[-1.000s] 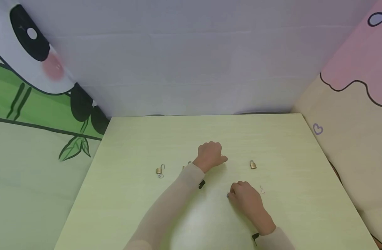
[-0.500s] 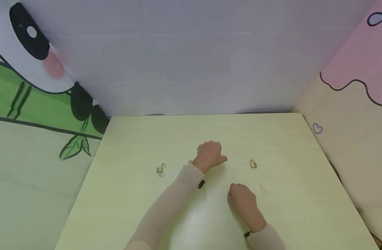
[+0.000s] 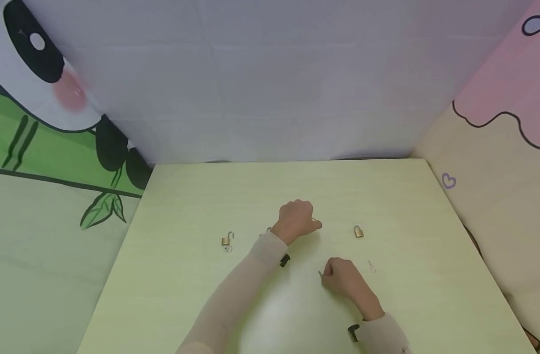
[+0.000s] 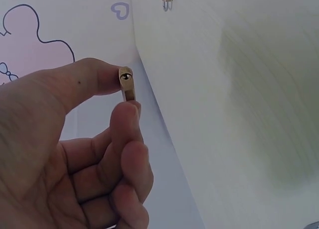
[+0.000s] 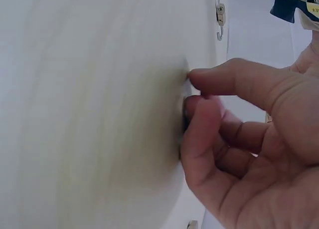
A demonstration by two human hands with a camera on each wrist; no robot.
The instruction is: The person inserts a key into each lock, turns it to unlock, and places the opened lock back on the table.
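Note:
My left hand [image 3: 296,221] is raised over the middle of the table and pinches a small brass padlock [image 4: 127,87] between thumb and index finger; its keyhole end shows in the left wrist view. Nearer the front, my right hand [image 3: 345,282] pinches a small thin metal key [image 3: 320,274], whose tip pokes out past the fingers. In the right wrist view the fingers [image 5: 202,139] mostly hide it, close to the tabletop. Just right of that hand lie some small pale keys [image 3: 372,267]. The two hands are apart.
A brass padlock [image 3: 358,232] with its shackle down lies to the right. To the left lies an unlocked padlock [image 3: 225,241] with keys by it. Another padlock [image 3: 269,229] is partly hidden behind the left wrist. Walls border the pale table [image 3: 185,196].
My right hand has shifted slightly and turned its fingers, so the key's tip shows at a different angle. The left hand has stayed in place with the padlock.

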